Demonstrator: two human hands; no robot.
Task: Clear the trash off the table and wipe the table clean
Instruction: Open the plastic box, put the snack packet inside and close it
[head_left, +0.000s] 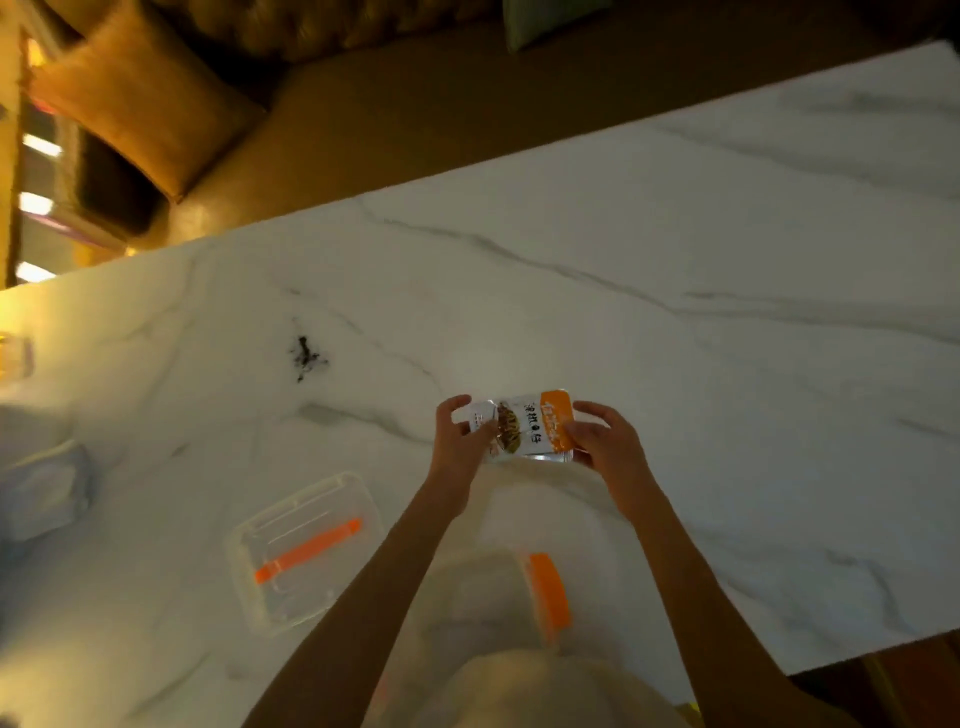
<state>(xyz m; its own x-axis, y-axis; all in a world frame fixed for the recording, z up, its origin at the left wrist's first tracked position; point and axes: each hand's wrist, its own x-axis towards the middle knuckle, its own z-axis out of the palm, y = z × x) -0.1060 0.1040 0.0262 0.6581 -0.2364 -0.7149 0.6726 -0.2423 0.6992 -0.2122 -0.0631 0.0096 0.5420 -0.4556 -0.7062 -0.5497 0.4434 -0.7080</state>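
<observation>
A small snack packet, silver and orange with dark print, is held just above the white marbled table. My left hand pinches its left end and my right hand grips its orange right end. A dark smear of crumbs lies on the table to the left of the packet. A folded white cloth or tissue pack sits at the left edge.
A clear plastic lid with an orange clip lies near my left forearm. A clear box with an orange latch stands between my arms. Behind the table are a brown sofa and a cushion.
</observation>
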